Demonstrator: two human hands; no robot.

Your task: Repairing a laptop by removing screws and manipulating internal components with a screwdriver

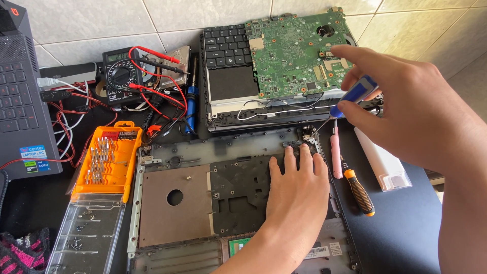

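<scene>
The right hand [406,109] is pinching a blue-handled screwdriver [355,94] between thumb and fingers, its grip clenched around the handle. The thin shaft is slanting down and to the left, and its tip is resting at the metal hinge bracket [308,134] in the upper right corner of the opened laptop base [203,203]. The left hand [297,195] is lying flat on that base, palm down, fingers stretched out and holding nothing; its fingertips are pressing just below the hinge bracket, close to the screwdriver tip.

The laptop base is sitting on the dark desk [406,228] in front of the person, with a black inner plate and a brownish plate with a round hole showing inside it. Just right of the left hand, a pink tool [335,155] and an orange-and-black screwdriver [359,190] are lying on the desk, and a white oblong part [381,160] is lying further right, under the right wrist.

Behind the base, a green circuit board [294,50] is resting on a keyboard assembly [228,56]. To the left of that, a black multimeter [120,76] with red leads is lying beside a blue-handled tool [190,109]. An orange bit case [107,162] is standing open at the left edge of the base, its clear lid folded toward the viewer. A second laptop [20,96] is occupying the far left.
</scene>
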